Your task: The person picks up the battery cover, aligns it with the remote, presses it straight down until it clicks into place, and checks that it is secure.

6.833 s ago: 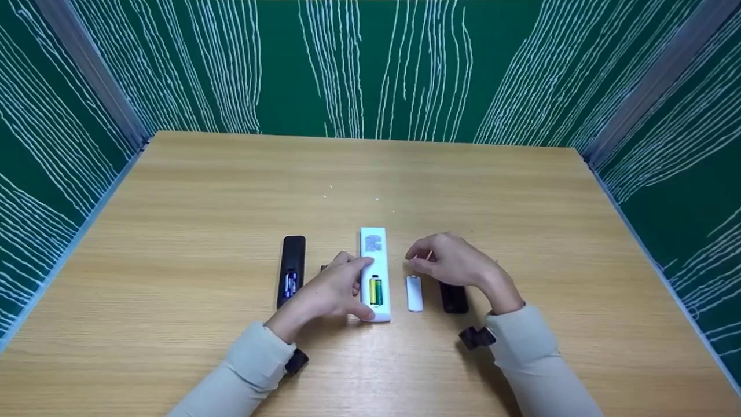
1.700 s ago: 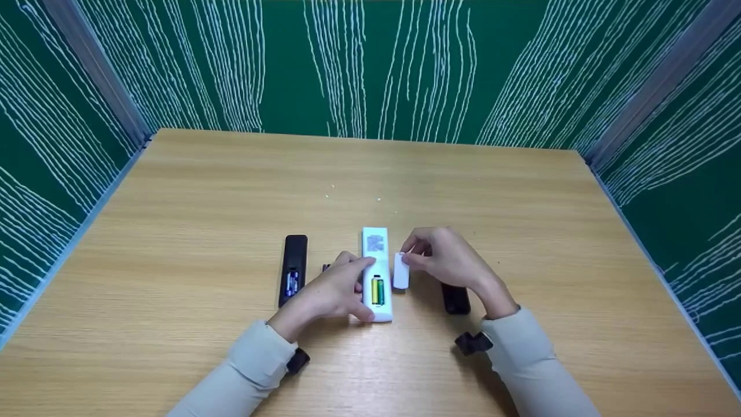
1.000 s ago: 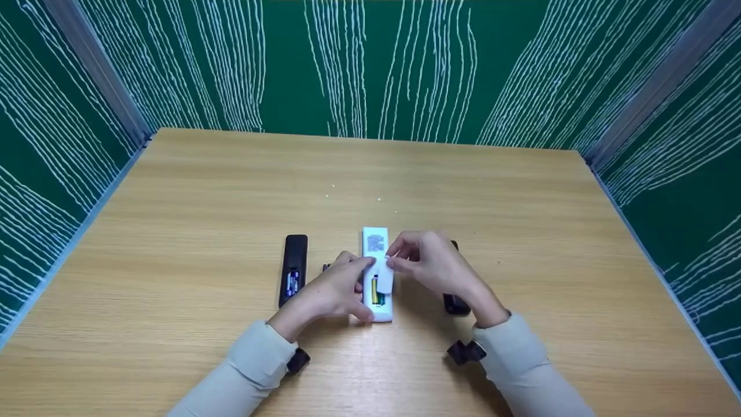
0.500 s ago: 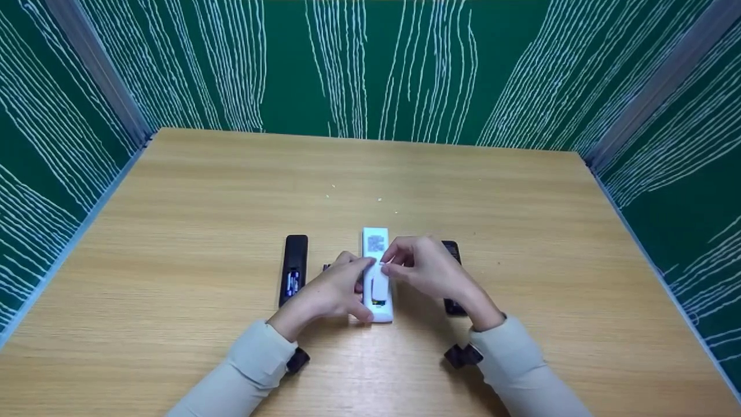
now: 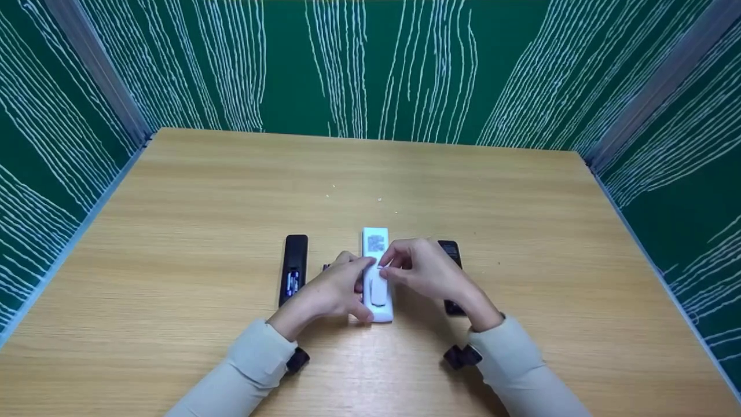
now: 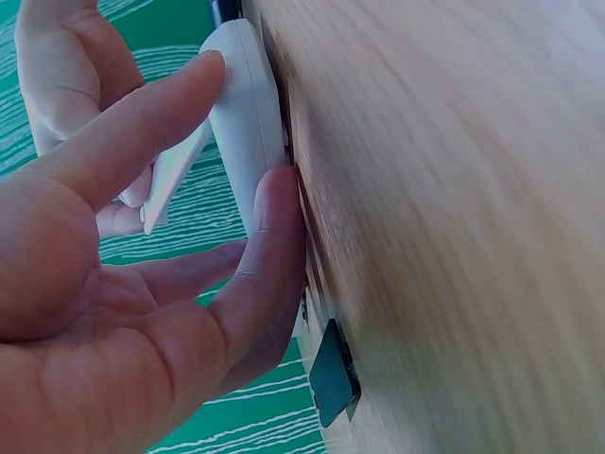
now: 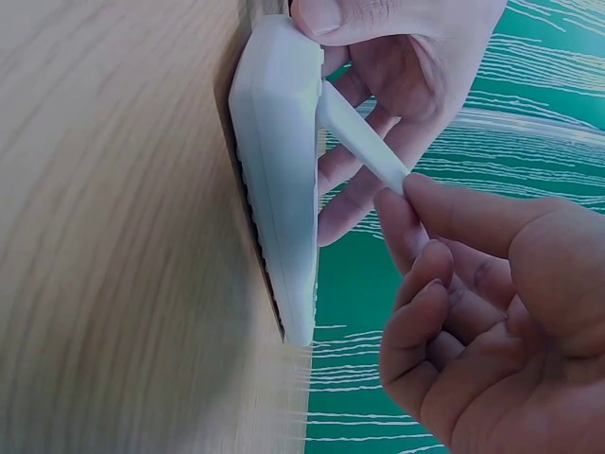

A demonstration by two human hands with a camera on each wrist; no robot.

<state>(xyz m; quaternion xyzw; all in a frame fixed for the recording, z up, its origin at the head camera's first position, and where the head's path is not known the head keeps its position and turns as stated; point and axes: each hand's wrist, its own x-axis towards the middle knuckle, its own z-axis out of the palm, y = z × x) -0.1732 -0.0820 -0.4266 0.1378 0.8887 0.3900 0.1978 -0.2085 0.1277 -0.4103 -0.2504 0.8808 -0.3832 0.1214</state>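
Note:
A white remote control (image 5: 376, 234) lies back side up on the table. My left hand (image 5: 333, 289) grips it along its sides, thumb near the lower end; the left wrist view shows those fingers around the remote's body (image 6: 248, 132). Between thumb and forefinger, my right hand (image 5: 425, 269) pinches one end of a white battery cover (image 5: 379, 289). In the right wrist view the cover (image 7: 364, 142) slants up from the remote, its far end right at the battery compartment and its pinched end raised. From the head view, the cover hides the batteries inside.
Left of my left hand lies a black remote (image 5: 296, 252) with its compartment uncovered and batteries showing. Another black remote (image 5: 451, 250) lies partly behind my right hand. A small dark piece (image 5: 326, 267) shows beside the left fingers. White specks (image 5: 380, 200) dot the table farther back.
My right hand has picked up the battery cover from the table, carried it left over the white remote and lowered its far end to the compartment. My left hand keeps its grip.

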